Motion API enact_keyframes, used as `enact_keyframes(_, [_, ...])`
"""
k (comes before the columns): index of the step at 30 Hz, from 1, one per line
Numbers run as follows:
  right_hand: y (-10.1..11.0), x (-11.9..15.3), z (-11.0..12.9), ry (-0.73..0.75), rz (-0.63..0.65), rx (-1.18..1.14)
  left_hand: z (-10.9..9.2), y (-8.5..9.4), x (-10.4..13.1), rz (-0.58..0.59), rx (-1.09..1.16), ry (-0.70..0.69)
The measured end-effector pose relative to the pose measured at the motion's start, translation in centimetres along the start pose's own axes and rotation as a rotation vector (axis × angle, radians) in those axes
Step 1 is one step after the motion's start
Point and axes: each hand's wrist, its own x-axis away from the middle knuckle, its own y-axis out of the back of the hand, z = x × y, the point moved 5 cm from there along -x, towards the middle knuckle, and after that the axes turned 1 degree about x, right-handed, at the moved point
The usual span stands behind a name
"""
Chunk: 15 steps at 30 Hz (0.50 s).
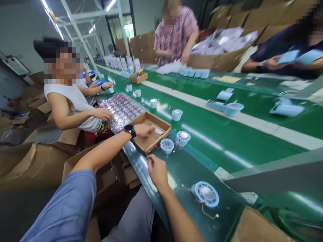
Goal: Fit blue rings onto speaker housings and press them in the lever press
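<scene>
My left hand, with a black watch at the wrist, reaches into a shallow cardboard box. Its index finger stretches toward a small whitish item lying inside; the other fingertips are blurred. Closer to me, my right hand is over the bench edge with fingers curled against the thumb; whatever they hold, if anything, is hidden. Beside the box sit two light-blue round housings, a nearer one and another, with thin wires. A larger-looking blue housing lies tilted to the right, its wire and white connector trailing.
A green conveyor carries several more blue housings. Beyond the box lies a sheet of metallic parts. A co-worker sits at left; two others work across the belt. A grey metal bar crosses at right.
</scene>
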Motion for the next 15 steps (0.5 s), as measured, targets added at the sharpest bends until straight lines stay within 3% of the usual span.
enact_keyframes(2, [-0.2, 0.0, -0.6, -0.036, 0.014, -0.021, 0.5, 0.5, 0.3, -0.038, 0.045, 0.041])
enact_keyframes(3, [-0.2, 0.0, -0.8, -0.05, 0.016, -0.029, 0.6, 1.1, 0.9, -0.124, 0.07, 0.057])
enact_keyframes(6, [-0.2, 0.0, -1.4, -0.075, 0.003, -0.047, -0.6, 2.5, 5.9, -0.63, 0.212, 0.05])
enact_keyframes(8, [-0.1, 0.0, -1.4, -0.081, -0.019, -0.054, -3.0, 0.7, 11.5, -0.936, 0.37, 0.065])
enact_keyframes(9, [0.0, 0.0, -1.4, -0.082, -0.031, -0.057, -4.4, -1.6, 14.0, -0.979, 0.445, 0.126])
enact_keyframes(10, [0.1, 0.1, -1.4, -0.082, -0.043, -0.058, -5.8, -4.8, 15.8, -0.914, 0.503, 0.202])
enact_keyframes(11, [0.2, 0.1, -1.3, -0.081, -0.053, -0.058, -7.2, -8.8, 17.1, -0.768, 0.547, 0.292])
enact_keyframes(13, [0.2, 0.1, -1.3, -0.077, -0.073, -0.048, -9.5, -17.7, 17.9, -0.316, 0.557, 0.464])
enact_keyframes(15, [0.2, 0.1, -1.2, -0.072, -0.091, -0.024, -10.4, -24.2, 17.3, -0.152, 0.558, 0.497])
